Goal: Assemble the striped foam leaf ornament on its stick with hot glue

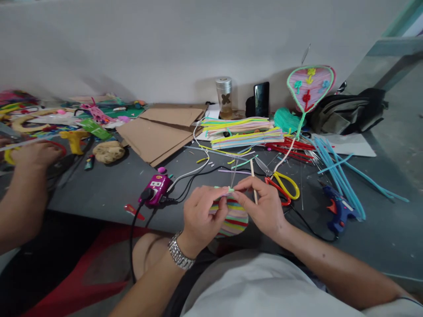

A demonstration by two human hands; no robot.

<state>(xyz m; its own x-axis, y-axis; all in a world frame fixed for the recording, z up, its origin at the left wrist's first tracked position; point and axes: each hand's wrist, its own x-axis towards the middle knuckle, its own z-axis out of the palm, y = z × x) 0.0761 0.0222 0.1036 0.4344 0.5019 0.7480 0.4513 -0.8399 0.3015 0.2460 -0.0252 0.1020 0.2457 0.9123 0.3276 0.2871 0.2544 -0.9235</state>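
Note:
A rounded panel of striped pipe cleaners (236, 216), in red, yellow, green and pale pink, is held low in front of my body at the table's front edge. My left hand (205, 211), with a metal watch on its wrist, is closed on the panel's upper left part. At the top edge, the thumb and fingers of my right hand (261, 204) pinch together beside a pale green strip (228, 190). Fine clear strands rise from that spot. Scissors (284, 187) with red and yellow handles and a thin wooden stick (254, 180) lie just beyond my right hand.
A blue glue gun (339, 209) and blue pipe cleaners (343, 176) lie right. Behind are pipe-cleaner bundles (244, 132), a finished fan (310, 88), a bottle (224, 99), a phone (261, 99) and cardboard (158, 136). A purple power socket (157, 189) trails cords. Another person's hand (39, 154) works left.

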